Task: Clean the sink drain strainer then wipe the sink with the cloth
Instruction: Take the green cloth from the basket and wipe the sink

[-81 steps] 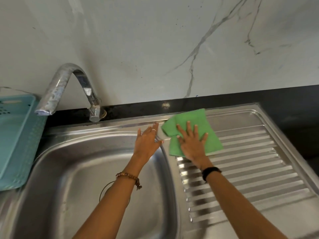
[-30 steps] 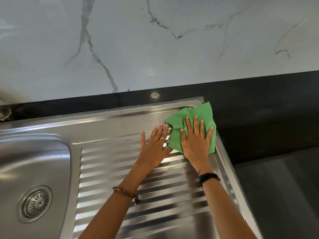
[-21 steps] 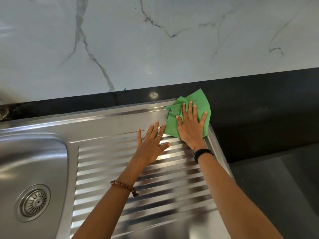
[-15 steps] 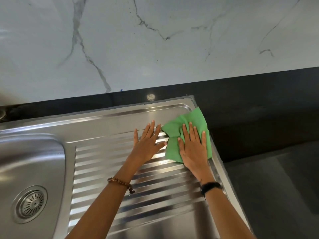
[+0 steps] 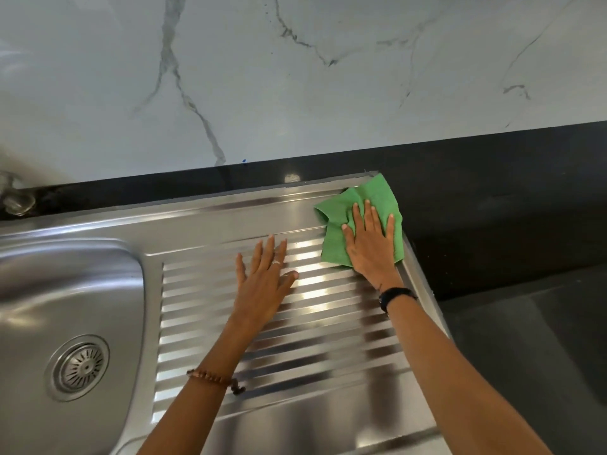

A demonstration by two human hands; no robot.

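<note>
Fingers of the right hand lie straight and slightly spread, pressed flat on the green cloth; nothing is pinched or gripped. That cloth is crumpled along its left side and sits at the upper right corner of the steel draining board, right of the frame's centre, with its far tip reaching the board's back corner and its right edge along the board's raised rim. A black band circles the right wrist just below the hand.

To the left of the cloth, apart from it, the left hand rests palm down on the ridges of the draining board, its fingers straight and fanned a little, the thumb out to the right. A ring shows on one finger, and a string of brown beads sits on the left wrist lower in the frame. Both forearms run down to the bottom edge.

At the left of the frame lies the sink bowl, joined to the draining board in one steel piece. The round drain strainer is seated in the bottom of the bowl, at the lower left, well apart from both hands.

Behind the sink a black counter strip runs across the frame and widens on the right. Above it a white marble wall with grey veins fills the upper half. The base of a tap shows blurred at the far left edge.
</note>
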